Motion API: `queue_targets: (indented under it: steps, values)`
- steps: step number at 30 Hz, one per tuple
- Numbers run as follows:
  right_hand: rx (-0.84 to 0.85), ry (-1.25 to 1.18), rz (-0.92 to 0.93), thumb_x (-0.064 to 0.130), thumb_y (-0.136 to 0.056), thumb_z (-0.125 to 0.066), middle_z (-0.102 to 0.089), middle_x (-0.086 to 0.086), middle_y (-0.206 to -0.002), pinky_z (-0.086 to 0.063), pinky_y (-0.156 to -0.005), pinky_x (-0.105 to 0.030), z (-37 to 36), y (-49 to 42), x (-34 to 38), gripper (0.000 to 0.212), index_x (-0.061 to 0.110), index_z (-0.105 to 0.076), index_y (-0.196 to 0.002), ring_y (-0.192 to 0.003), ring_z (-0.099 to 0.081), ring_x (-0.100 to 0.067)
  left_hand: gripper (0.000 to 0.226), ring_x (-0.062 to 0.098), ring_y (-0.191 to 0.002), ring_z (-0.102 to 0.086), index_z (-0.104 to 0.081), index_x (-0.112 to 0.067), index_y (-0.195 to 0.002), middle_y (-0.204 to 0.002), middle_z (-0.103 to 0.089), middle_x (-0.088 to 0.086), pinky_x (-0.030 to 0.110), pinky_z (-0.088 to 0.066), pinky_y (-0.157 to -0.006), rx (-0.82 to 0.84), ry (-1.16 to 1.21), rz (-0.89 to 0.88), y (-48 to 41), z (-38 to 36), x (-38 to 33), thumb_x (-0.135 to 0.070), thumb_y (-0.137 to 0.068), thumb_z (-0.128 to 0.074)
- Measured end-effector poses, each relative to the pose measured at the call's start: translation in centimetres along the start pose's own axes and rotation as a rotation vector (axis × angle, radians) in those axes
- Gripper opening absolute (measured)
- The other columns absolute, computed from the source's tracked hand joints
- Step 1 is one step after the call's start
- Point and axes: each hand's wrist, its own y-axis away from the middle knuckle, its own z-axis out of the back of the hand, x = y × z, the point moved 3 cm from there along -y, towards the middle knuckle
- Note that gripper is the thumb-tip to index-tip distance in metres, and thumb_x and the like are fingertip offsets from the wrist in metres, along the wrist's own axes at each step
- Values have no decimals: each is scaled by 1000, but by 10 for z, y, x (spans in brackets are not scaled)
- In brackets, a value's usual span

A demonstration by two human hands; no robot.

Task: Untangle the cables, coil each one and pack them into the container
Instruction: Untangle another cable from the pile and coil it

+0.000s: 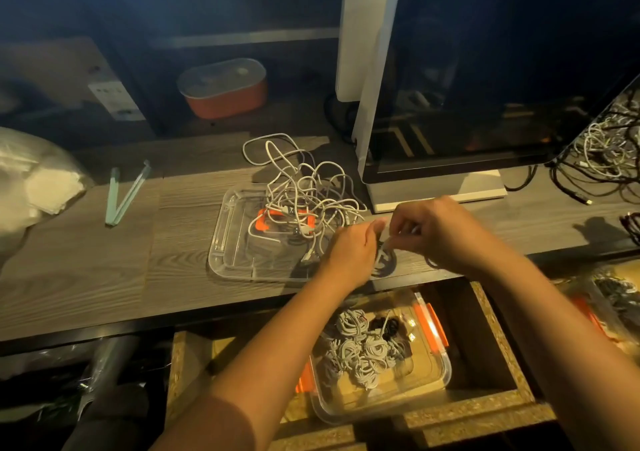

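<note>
The left hand (349,253) curls its fingers round a small white cable coil (382,260). The right hand (438,228) pinches the coil's loose tail just above it, apparently winding the end round the loops; blur hides the exact finger placement. Both hands come in from the near side, backs up, and meet over the near edge of the grey wood-grain surface (86,260).

Just left of the hands and farther back, a loose tangle of white cables (304,187) lies across a clear plastic tray (228,253). Nearer than the hands, in an open chipboard drawer (467,410), the clear plastic container with orange clips (446,371) holds many finished white coils (356,350) and a few black coils (384,327).

I judge that a good share is packed, one coil is being tied off, and the tangle remains to be separated.
</note>
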Motion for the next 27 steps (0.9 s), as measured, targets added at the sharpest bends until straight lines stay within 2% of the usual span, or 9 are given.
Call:
queue_targets:
  steps: [2,4,7,11,15,17,19,23,27]
  values:
    - [51,-220,-59,26,-77,-71,-61,13,-73,-50,-60,-14,5,1,-8,10,25,-61,-79,-68,-60,-3,42,20,-84,-55,-62,-10,-93,-82,-60,5,26,-36,-70,46,100,34,7,-2,-9,-30,-102,-27]
    - [77,-537,-125,31,-70,-70,-63,-1,-72,-50,-58,-16,4,3,-13,15,20,-63,-77,-62,-57,-5,50,17,-85,-54,-65,-9,-93,-86,-60,8,25,-34,-73,71,159,75,12,-1,-16,-37,-102,-25]
    - [31,-792,-125,30,-69,-68,-65,-9,-73,-51,-58,-21,-4,5,-17,25,9,-64,-80,-62,-60,-16,59,14,-79,-55,-70,-4,-94,-81,-62,7,31,-39,-76,60,295,72,16,1,-21,-41,-101,-25]
    - [-17,-965,-171,27,-76,-62,-68,-4,-71,-50,-54,-20,-21,6,-17,22,6,-64,-85,-60,-62,-16,53,20,-60,-50,-58,-21,-56,-58,-53,3,38,-41,-67,-96,483,156,15,-2,-8,-45,-98,-36]
    - [20,-824,-182,25,-88,-55,-62,-18,-77,-43,-51,-20,-44,15,-24,14,20,-67,-91,-57,-51,-13,57,16,-52,-50,-58,-26,-42,-46,-52,-7,37,-40,-66,-209,681,310,18,-4,1,-39,-96,-44]
    - [-18,-694,-220,22,-94,-51,-63,-12,-77,-43,-56,-24,-57,19,-29,16,29,-65,-98,-59,-50,-10,54,16,-56,-52,-58,-24,-45,-47,-53,-7,36,-41,-67,-272,725,359,18,-6,0,-38,-96,-46]
    - [-70,-622,-254,20,-96,-49,-66,-2,-82,-46,-66,-28,-65,20,-27,19,27,-65,-103,-68,-56,-7,45,15,-58,-54,-55,-22,-55,-53,-55,-4,33,-44,-66,-315,715,390,20,-9,-4,-37,-96,-45]
    - [62,-399,-262,16,-97,-48,-68,1,-95,-53,-82,-34,-81,17,-6,16,17,-64,-98,-85,-64,-13,43,5,-49,-55,-51,-18,-61,-57,-54,-3,17,-41,-47,-458,584,447,19,-8,-3,-37,-99,-40]
    - [169,-138,-156,18,-94,-45,-67,-14,-94,-49,-75,-44,-89,17,28,17,11,-60,-94,-86,-61,-31,54,12,-49,-40,-43,-15,-51,-50,-42,-1,19,-25,-43,-626,239,365,14,9,7,-33,-101,-34]
